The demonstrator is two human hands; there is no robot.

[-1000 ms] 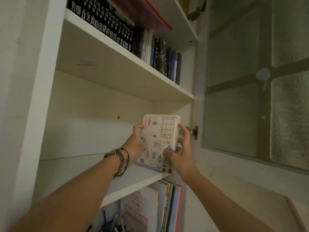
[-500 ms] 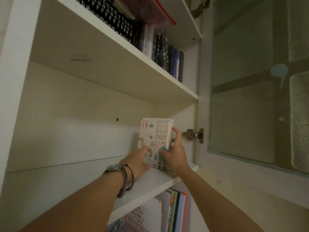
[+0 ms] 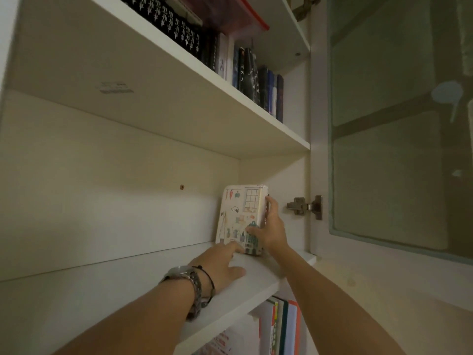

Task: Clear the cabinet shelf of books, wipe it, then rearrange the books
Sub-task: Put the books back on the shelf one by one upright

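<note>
A white book (image 3: 239,213) with small coloured drawings on its cover stands upright on the white cabinet shelf (image 3: 158,283), close to the right side wall. My right hand (image 3: 270,228) holds it, thumb on the cover and fingers along the spine edge. My left hand (image 3: 220,262) lies flat on the shelf with straight fingers, fingertips at the book's lower edge. A watch and a dark cord are on the left wrist. The rest of this shelf is bare.
The shelf above carries a row of dark books (image 3: 256,80) under a red-edged folder (image 3: 245,14). More books (image 3: 281,326) stand on the shelf below. The glass cabinet door (image 3: 399,129) hangs open at the right on a metal hinge (image 3: 304,207).
The book moved deeper into the shelf and toward the right wall. My left hand slid off the cover and down onto the shelf surface; my right hand kept its hold.
</note>
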